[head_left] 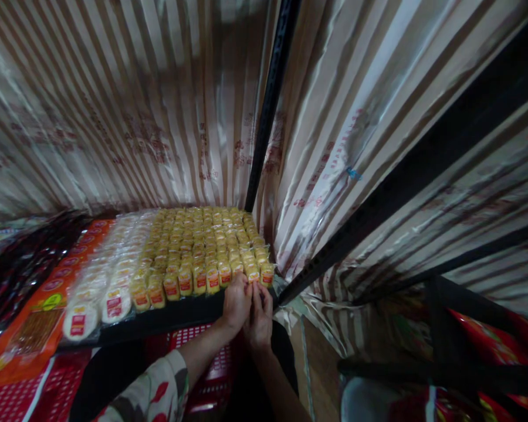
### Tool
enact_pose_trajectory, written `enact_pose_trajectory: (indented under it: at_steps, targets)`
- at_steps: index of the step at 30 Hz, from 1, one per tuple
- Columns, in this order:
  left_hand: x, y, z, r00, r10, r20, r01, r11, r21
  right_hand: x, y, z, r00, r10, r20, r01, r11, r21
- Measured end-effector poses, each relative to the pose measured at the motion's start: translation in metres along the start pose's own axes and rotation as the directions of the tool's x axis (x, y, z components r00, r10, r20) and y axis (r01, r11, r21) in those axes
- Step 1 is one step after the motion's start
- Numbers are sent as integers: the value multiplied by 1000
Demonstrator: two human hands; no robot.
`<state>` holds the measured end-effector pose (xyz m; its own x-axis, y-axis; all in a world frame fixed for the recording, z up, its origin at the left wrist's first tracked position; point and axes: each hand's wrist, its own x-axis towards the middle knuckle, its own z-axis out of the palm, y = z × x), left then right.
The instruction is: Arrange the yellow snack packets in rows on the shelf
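Rows of small yellow snacks in clear wrappers (202,246) stand packed together on a dark shelf, with red labels on the front ones. My left hand (236,303) and my right hand (260,313) are side by side at the shelf's front edge. Fingertips of both are pinched together at the lower end of one wrapped yellow snack (252,271) near the right end of the front row. My fingers hide its bottom. To the left are two rows of round white wrapped cakes (115,303), upright, with red labels.
Orange snack packets (35,334) and dark glossy packets (30,264) lie farther left. Red plastic baskets (211,384) sit below the shelf. Striped plastic sheeting (180,117) hangs behind black metal posts (268,117). Red packets (493,337) lie on a rack at lower right.
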<state>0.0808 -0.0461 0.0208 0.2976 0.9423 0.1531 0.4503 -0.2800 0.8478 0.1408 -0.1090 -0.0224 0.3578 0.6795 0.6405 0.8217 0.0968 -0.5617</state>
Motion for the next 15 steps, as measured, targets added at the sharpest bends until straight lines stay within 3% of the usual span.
enact_pose_trajectory:
  at_steps: [11, 15]
  targets:
    - [-13, 4, -3, 999, 39, -29, -38, 999, 15, -4, 4, 5, 999, 48, -8, -48, 999, 22]
    - [-20, 1, -9, 994, 105, -6, -105, 992, 67, -4, 2, 6, 996, 86, -2, -86, 996, 17]
